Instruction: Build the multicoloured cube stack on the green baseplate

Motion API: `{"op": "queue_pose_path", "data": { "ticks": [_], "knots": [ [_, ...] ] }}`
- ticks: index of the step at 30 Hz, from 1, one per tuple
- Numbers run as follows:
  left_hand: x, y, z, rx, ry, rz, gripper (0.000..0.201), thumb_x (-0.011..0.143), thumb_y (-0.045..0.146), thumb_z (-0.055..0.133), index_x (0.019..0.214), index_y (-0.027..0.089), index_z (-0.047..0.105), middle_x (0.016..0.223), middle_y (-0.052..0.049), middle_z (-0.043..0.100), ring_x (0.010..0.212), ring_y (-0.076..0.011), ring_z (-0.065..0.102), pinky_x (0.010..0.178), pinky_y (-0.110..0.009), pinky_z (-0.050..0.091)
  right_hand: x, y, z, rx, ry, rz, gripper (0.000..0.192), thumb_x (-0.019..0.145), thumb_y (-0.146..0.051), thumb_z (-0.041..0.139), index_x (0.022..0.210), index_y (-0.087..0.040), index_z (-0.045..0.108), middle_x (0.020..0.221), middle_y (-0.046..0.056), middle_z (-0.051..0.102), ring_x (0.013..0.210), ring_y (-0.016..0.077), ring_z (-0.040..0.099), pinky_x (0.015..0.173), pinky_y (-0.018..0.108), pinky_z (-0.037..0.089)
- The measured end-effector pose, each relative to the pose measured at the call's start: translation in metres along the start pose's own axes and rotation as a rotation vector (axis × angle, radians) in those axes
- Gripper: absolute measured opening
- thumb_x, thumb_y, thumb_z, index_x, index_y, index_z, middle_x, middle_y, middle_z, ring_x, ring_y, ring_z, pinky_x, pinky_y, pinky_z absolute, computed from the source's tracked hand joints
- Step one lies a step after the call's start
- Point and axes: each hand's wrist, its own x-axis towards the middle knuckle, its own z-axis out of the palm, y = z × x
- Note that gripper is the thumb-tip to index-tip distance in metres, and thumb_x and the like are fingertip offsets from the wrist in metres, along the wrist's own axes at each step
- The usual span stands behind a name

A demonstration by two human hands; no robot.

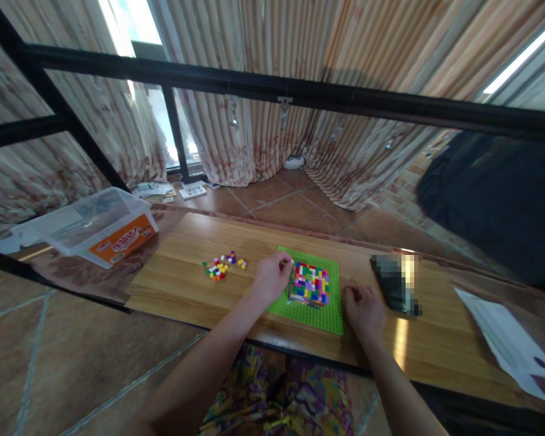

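right hand (366, 310) curled shut, resting on tabletop (186, 284) just beside green plate (320, 315) | left hand (272, 275) pinching a small brick at block (309, 283) edge | block sits on green plate, mid tabletop | loose bricks (221, 266) to the left | clear box (95, 224) far left

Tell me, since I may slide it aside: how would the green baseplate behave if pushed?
The green baseplate looks thin and flat, so it would probably slide on the wooden table rather than tip. The brick block on it likely adds weight and rides along.
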Motion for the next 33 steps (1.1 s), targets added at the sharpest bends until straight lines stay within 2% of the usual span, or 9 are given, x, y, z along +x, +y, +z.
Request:
{"op": "queue_pose_path", "data": {
  "ticks": [11,25,33],
  "knots": [
    [0.019,0.003,0.008,-0.077,-0.149,0.023,0.014,0.081,0.018,0.050,0.079,0.016,0.064,0.067,0.001,0.062,0.062,-0.0108,0.053,0.060,-0.022,0.041,0.000,0.002,0.001,0.018,0.009,-0.008,0.035,0.083,-0.039,0.042,0.087,-0.017,0.069,0.088,0.007,0.061,0.069,0.0145,0.050,0.060,0.026,0.030],
    [0.025,-0.002,0.013,-0.234,-0.153,-0.088,0.012,0.072,0.015,0.055,0.071,0.014,0.067,0.063,0.001,0.063,0.057,-0.0089,0.051,0.055,-0.021,0.040,-0.001,-0.001,-0.001,0.015,0.016,-0.018,0.034,0.082,-0.038,0.042,0.088,-0.017,0.069,0.090,0.007,0.063,0.070,0.0153,0.051,0.061,0.027,0.031],
    [0.030,-0.002,0.007,-0.215,-0.231,-0.030,0.015,0.074,0.014,0.053,0.070,0.014,0.067,0.065,0.001,0.065,0.060,-0.0094,0.053,0.057,-0.021,0.041,0.000,0.001,0.000,0.007,0.017,-0.023,0.033,0.082,-0.037,0.042,0.087,-0.017,0.069,0.088,0.007,0.063,0.072,0.0159,0.052,0.062,0.027,0.032]
  ]
}}
